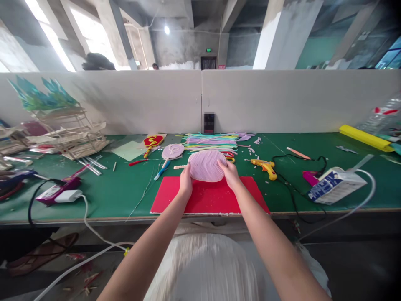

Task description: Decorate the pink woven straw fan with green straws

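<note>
Matt and finely ridged, as of strands laid side by side, on the lilac oval panel. Smooth with a faint sheen on the wide green desk. Flat and flecked with pale specks on the red rectangular board, roughly whitish along the front edge. Matt and soft-looking on the bundle of thin pastel strips. Smooth yellow plastic on the pistol-shaped glue gun. Clear, shiny plastic on the transparent bottle.
</note>
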Demonstrator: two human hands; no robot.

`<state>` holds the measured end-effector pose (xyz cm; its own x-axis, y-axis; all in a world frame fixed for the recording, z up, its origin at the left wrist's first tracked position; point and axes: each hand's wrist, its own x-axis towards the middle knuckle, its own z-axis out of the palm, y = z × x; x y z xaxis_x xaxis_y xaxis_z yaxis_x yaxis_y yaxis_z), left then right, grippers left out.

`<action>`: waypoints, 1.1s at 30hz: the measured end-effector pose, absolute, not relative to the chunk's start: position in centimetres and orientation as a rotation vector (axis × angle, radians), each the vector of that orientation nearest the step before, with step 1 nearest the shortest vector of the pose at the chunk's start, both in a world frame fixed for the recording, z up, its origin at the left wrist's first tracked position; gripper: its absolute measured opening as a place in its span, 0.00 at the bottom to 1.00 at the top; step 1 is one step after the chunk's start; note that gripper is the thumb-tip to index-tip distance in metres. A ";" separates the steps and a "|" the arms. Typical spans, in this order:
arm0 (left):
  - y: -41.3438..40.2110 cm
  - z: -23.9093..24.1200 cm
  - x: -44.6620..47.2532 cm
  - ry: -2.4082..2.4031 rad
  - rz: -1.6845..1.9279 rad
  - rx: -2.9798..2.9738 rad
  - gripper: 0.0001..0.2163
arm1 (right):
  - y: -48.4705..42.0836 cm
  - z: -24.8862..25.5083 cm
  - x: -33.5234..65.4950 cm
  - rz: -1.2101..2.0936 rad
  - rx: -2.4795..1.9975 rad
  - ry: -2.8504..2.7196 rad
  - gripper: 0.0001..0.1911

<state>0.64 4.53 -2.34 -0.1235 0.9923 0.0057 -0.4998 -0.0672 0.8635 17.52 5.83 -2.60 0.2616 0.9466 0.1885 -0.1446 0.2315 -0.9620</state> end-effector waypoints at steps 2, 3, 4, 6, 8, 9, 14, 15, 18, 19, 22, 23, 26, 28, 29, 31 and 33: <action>4.6 -2.4 0.3 0.860 1.598 0.748 0.19 | 5.8 -2.7 17.6 0.943 -1.046 -1.005 0.20; 4.7 -2.5 0.2 0.876 1.621 0.741 0.18 | 5.9 -2.7 17.6 0.939 -1.052 -1.008 0.20; 4.7 -2.5 0.2 0.894 1.631 0.742 0.18 | 5.9 -2.7 17.6 0.935 -1.059 -1.008 0.20; 4.8 -2.5 0.1 0.919 1.633 0.751 0.18 | 5.9 -2.8 17.6 0.933 -1.071 -1.006 0.21; 4.9 -2.5 0.2 0.929 1.631 0.760 0.19 | 5.9 -2.8 17.6 0.944 -1.073 -0.997 0.21; 4.9 -2.6 0.2 0.933 1.633 0.761 0.19 | 5.9 -2.8 17.6 0.952 -1.073 -0.991 0.21; 4.8 -2.6 0.2 0.975 1.639 0.796 0.20 | 5.8 -2.8 17.5 0.969 -1.087 -0.972 0.22; 4.8 -2.5 0.2 0.978 1.638 0.801 0.20 | 5.8 -2.8 17.6 0.970 -1.088 -0.972 0.22; 4.8 -2.5 0.2 0.967 1.641 0.800 0.20 | 5.8 -2.8 17.6 0.965 -1.095 -0.980 0.21; 4.8 -2.5 0.2 0.969 1.642 0.801 0.20 | 5.8 -2.8 17.6 0.961 -1.099 -0.983 0.21; 4.8 -2.5 0.1 0.986 1.640 0.813 0.20 | 5.8 -2.8 17.6 0.953 -1.109 -0.984 0.22; 4.8 -2.6 0.1 0.985 1.642 0.816 0.20 | 5.9 -2.8 17.5 0.954 -1.107 -0.983 0.22; 4.9 -2.7 0.1 0.975 1.656 0.836 0.20 | 5.9 -2.8 17.5 0.956 -1.102 -0.983 0.22; 4.9 -2.8 0.1 0.982 1.665 0.849 0.20 | 5.9 -2.8 17.5 0.962 -1.097 -0.980 0.22; 4.9 -2.8 0.1 0.990 1.669 0.852 0.20 | 5.9 -2.8 17.5 0.967 -1.094 -0.979 0.22; 4.9 -2.8 0.0 1.007 1.674 0.843 0.20 | 5.8 -2.8 17.5 0.974 -1.085 -0.977 0.22; 5.0 -2.8 0.0 1.015 1.677 0.832 0.20 | 5.8 -2.9 17.5 0.978 -1.077 -0.980 0.23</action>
<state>0.03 4.96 -2.77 -0.2964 0.9527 0.0667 -0.3830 -0.1825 0.9055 17.48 5.84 -2.86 0.2635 0.9537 0.1449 -0.1425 0.1870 -0.9720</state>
